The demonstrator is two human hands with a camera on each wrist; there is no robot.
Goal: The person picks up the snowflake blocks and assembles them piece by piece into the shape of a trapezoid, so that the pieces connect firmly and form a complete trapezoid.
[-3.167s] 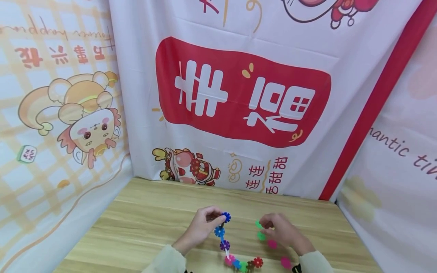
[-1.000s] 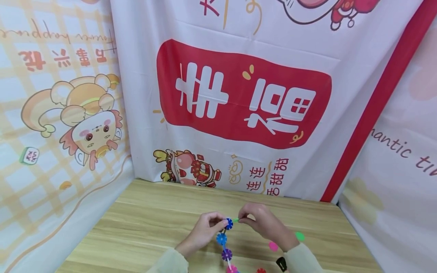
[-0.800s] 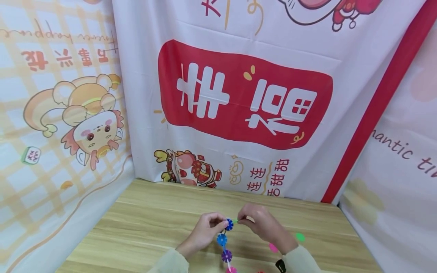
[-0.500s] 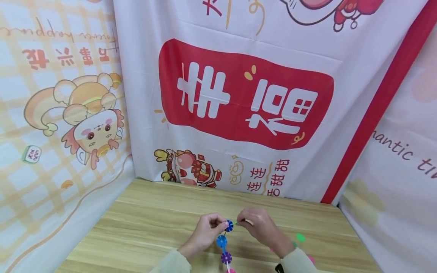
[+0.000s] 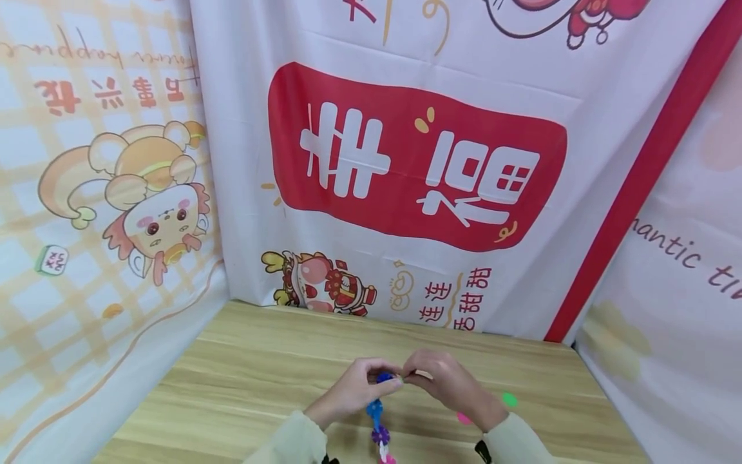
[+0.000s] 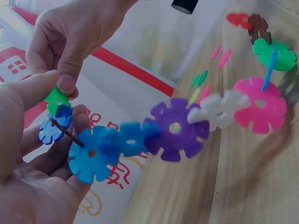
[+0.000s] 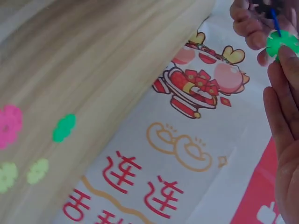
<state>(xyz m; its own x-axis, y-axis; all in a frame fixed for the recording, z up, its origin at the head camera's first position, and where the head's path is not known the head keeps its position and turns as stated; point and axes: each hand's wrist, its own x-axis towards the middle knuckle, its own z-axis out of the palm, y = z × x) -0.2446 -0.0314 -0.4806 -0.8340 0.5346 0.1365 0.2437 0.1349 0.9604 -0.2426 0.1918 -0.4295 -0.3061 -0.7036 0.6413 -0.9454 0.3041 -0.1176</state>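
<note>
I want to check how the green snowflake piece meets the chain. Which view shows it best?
Left wrist: the green piece sits pinched by the right hand against the blue piece. Right wrist shows it at the edge; the head view hides it.

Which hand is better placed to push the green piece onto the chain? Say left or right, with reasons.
Right. The right hand already pinches the green piece at the chain end; the left hand steadies the dark blue piece.

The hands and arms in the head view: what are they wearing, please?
Both hands are bare. The left hand and the right hand each come out of a long, pale cream sleeve, left and right. A small black device sits at the right wrist, at the cuff. No rings or gloves are visible.
</note>
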